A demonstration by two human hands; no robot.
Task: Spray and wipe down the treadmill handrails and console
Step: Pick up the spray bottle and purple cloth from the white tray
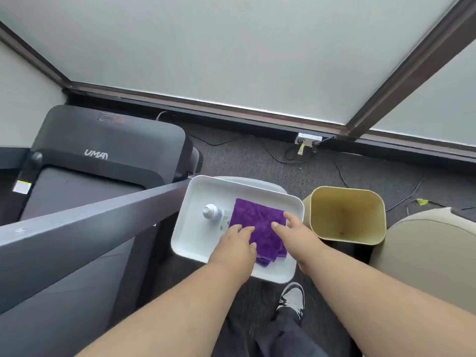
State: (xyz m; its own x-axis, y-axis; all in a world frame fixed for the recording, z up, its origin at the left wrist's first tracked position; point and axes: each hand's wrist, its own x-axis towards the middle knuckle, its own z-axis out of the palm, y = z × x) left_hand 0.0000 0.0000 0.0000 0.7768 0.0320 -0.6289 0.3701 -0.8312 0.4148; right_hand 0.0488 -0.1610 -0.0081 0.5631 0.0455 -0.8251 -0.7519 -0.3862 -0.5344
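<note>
Evidently soft and light, the folded purple cloth [257,222] lies under both hands' straight, spread fingers [247,230], best pinched at its near edge beneath them.

Purple cloth [257,228] in a white tray [195,235], beside a white-capped clear bottle [211,212]; black and grey treadmill [103,150]; tan bin [347,215]; dark grey carpet [257,161]; black-and-white shoe [292,297].
</note>
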